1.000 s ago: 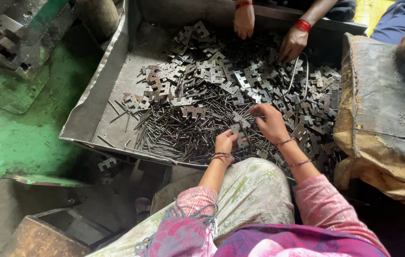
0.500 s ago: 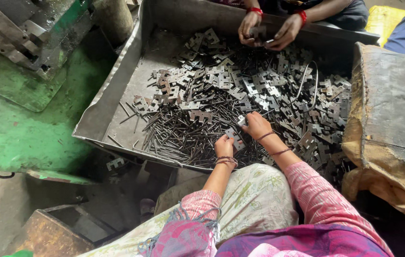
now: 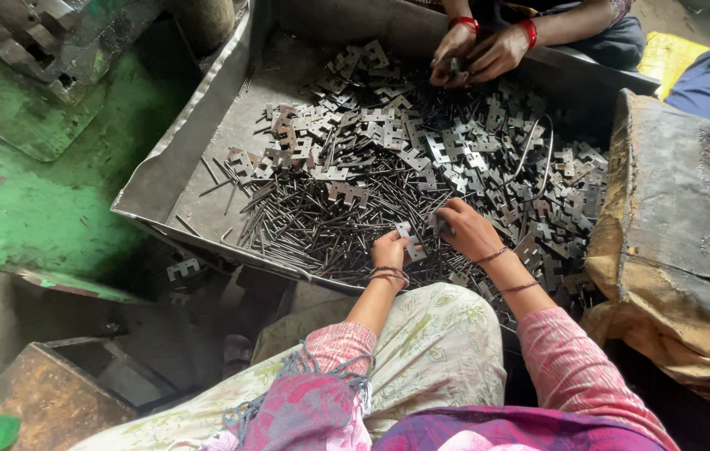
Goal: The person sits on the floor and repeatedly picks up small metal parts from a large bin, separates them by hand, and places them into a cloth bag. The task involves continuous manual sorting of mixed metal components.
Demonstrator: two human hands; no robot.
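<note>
At lower centre of the frame, left hand (image 3: 388,249) pinching a notched metal plate (image 3: 411,242); right hand (image 3: 465,230) closed on pins, mid-sorting; steady alignment seemingly needed next.

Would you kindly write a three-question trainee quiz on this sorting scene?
1. True or false: the left hand and right hand are both at the near edge of the tray.
2. What lies beside the flat plates: A) rods, B) coins, C) springs?
3. What colour are the bangles on the co-worker's hands?

Key: 1 true; 2 A; 3 red.
</note>
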